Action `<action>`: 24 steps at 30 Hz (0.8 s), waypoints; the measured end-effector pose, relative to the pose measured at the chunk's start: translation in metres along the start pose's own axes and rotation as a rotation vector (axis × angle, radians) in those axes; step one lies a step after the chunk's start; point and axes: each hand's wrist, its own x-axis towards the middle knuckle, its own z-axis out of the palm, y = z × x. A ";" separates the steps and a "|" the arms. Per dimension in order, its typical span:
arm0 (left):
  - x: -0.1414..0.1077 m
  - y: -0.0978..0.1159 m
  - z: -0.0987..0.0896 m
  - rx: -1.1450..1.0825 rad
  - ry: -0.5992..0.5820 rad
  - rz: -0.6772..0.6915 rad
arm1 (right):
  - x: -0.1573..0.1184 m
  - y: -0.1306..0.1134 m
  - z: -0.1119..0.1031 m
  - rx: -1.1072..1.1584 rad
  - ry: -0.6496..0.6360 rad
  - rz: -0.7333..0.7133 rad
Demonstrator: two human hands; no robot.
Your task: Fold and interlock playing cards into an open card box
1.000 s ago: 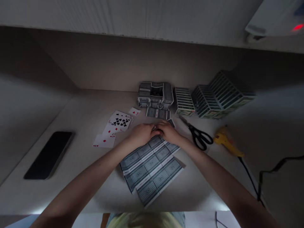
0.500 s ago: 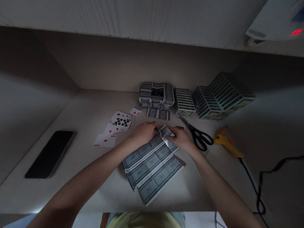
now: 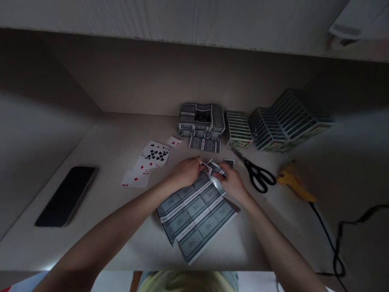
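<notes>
Head view, centre: the playing-card sheet (image 3: 196,207) rests beneath 2 hands. The left hand (image 3: 186,171) pinches a card piece (image 3: 207,168), fingers nearly closed; the right hand (image 3: 233,181) grips the sheet's upper edge between barely parted fingers, apparently steadying it. Scissors (image 3: 248,163) lie nearby, right of centre.

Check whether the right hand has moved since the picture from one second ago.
Yes. The right hand has shifted rightward, away from the left hand and closer to the black-handled scissors.
</notes>
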 end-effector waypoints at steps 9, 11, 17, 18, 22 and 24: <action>0.009 -0.007 -0.004 -0.103 0.071 -0.053 | 0.003 0.004 0.006 0.261 0.043 -0.027; 0.013 -0.012 -0.005 -0.120 0.047 -0.074 | 0.002 0.007 0.007 0.318 0.049 0.004; 0.014 -0.023 -0.009 -0.090 -0.017 -0.117 | 0.005 0.011 0.011 0.438 0.028 0.142; 0.011 -0.022 -0.009 -0.102 -0.031 -0.114 | 0.006 0.011 0.011 0.443 0.026 0.148; -0.013 -0.008 -0.016 -0.065 0.162 -0.092 | 0.010 0.006 0.011 0.350 0.031 0.145; -0.029 0.003 -0.019 0.083 0.333 -0.025 | 0.013 0.000 0.007 0.224 0.007 0.115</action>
